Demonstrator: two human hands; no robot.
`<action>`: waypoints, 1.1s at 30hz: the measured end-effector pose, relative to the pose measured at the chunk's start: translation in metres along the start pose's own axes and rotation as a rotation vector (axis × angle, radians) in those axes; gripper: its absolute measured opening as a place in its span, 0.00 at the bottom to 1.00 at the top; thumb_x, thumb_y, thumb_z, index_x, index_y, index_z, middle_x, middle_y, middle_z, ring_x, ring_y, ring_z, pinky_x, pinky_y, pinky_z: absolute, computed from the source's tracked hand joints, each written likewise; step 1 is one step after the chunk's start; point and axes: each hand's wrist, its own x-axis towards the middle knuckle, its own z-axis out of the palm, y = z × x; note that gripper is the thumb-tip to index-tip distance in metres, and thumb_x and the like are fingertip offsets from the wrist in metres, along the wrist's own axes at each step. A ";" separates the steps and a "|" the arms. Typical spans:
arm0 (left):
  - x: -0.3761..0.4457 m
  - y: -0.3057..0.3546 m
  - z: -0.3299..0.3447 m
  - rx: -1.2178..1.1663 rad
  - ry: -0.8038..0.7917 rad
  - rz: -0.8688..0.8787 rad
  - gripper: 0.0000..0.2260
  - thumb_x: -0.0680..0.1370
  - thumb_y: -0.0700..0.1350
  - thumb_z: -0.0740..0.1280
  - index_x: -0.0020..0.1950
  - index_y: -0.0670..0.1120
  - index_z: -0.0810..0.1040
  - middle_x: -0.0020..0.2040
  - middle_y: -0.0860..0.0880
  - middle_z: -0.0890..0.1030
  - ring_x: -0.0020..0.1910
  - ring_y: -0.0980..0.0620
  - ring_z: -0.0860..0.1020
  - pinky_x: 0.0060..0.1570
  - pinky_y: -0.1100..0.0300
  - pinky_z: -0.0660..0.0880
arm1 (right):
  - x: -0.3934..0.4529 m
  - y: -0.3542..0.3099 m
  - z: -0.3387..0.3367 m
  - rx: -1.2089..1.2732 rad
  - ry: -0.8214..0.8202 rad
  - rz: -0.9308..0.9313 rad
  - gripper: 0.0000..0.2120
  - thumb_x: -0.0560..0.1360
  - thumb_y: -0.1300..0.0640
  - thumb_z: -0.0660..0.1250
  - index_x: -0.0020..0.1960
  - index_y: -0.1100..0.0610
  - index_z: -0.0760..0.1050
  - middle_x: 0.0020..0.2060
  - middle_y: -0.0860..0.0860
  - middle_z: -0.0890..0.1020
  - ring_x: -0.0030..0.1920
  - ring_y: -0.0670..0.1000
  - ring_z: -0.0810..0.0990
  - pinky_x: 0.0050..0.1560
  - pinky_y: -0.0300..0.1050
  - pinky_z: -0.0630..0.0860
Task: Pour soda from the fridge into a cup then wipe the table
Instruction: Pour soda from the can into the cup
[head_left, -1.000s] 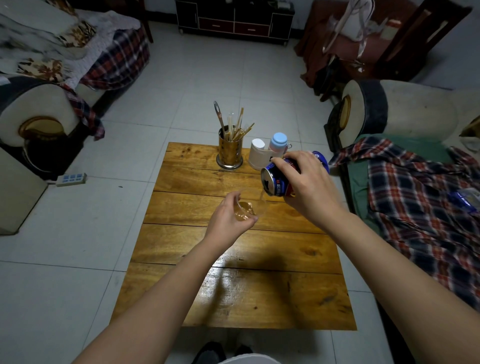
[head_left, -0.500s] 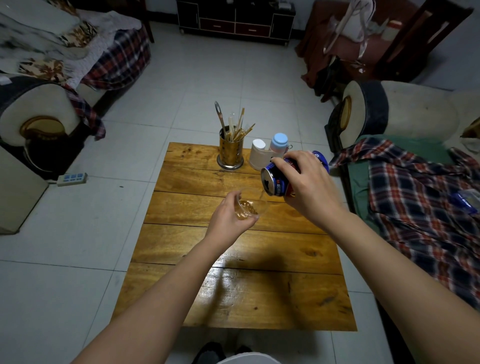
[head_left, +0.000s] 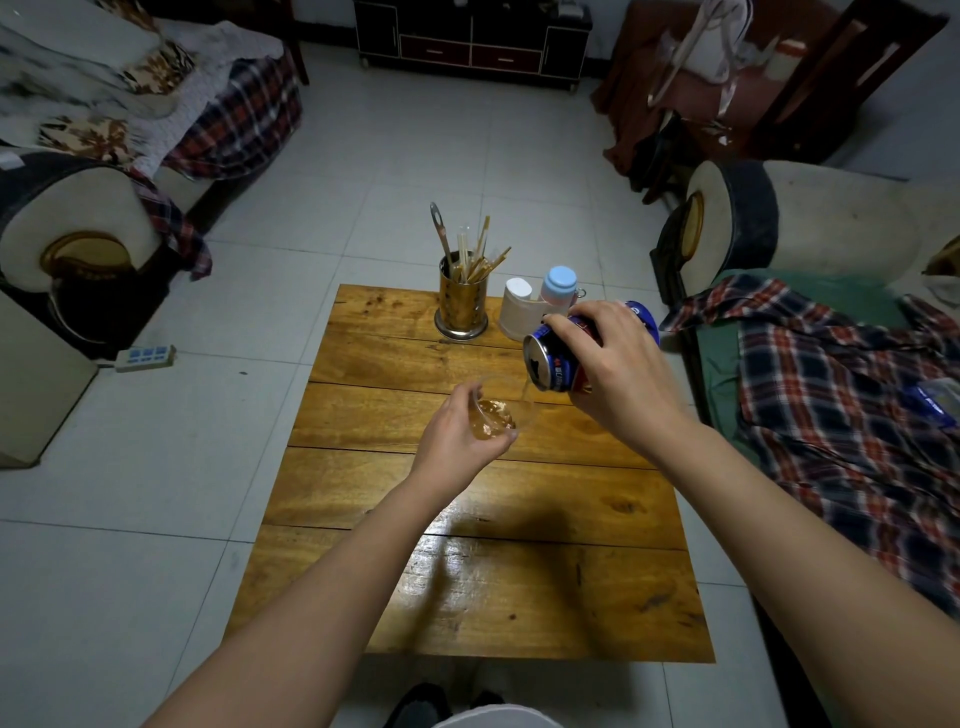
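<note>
Soda can (head_left: 558, 364), a blue metal cylinder, lies tipped in the right hand (head_left: 618, 374), fingers wrapped round it, mouth above a clear plastic cup (head_left: 501, 413). The left hand (head_left: 457, 441) grips that cup over the middle of the planked wooden tabletop (head_left: 467, 597). A shiny brass holder (head_left: 462, 304) stands near the far edge.

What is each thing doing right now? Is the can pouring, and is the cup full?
Can: tipped, pouring, gripped by right hand.
Cup: partly filled, held by left hand.
Utensil holder: upright, full of sticks.
Bottle: upright, capped.
Table: looks dry.
</note>
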 end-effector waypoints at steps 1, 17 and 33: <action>0.000 0.000 0.000 0.002 0.000 0.000 0.32 0.70 0.50 0.73 0.70 0.48 0.64 0.65 0.49 0.73 0.63 0.52 0.71 0.59 0.58 0.71 | 0.000 0.000 0.000 -0.002 -0.002 0.000 0.34 0.65 0.62 0.74 0.68 0.56 0.66 0.62 0.60 0.72 0.64 0.61 0.69 0.62 0.57 0.69; 0.000 -0.006 -0.003 -0.090 0.083 -0.032 0.31 0.69 0.50 0.74 0.68 0.48 0.65 0.61 0.50 0.74 0.59 0.54 0.72 0.54 0.61 0.69 | -0.013 0.012 0.010 0.080 0.027 0.072 0.36 0.63 0.60 0.76 0.68 0.56 0.65 0.62 0.58 0.71 0.64 0.59 0.69 0.61 0.56 0.70; 0.005 -0.022 0.007 -0.240 0.126 -0.130 0.30 0.69 0.45 0.75 0.67 0.50 0.64 0.57 0.54 0.72 0.56 0.56 0.72 0.51 0.67 0.67 | -0.046 0.019 0.056 0.453 0.059 0.357 0.37 0.64 0.59 0.76 0.69 0.55 0.64 0.62 0.56 0.70 0.62 0.55 0.68 0.62 0.46 0.66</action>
